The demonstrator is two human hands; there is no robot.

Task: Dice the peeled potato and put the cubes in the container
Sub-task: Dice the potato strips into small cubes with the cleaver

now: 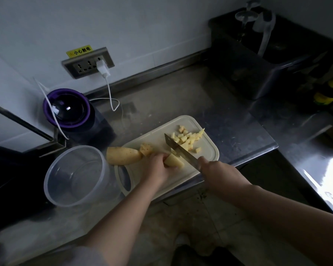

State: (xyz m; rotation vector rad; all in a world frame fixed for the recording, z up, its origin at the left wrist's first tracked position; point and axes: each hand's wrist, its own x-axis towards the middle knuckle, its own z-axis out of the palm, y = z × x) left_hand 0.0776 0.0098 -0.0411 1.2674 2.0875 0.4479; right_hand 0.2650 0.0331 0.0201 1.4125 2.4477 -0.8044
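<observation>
Left hand [158,167]: curled over potato piece [175,161], pinning it to cutting board [154,137]
Right hand [218,172]: wrapped round handle of knife [178,148], blade just beside the held piece
Cubes [186,139]: heaped at board's far end
Potato half [123,155]: at board's left edge
Container [77,175]: on counter [181,96], just left of board

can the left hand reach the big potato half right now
Probably yes: the potato half lies just left of the left hand on the board, nothing between them, though that hand holds a smaller piece.
</observation>
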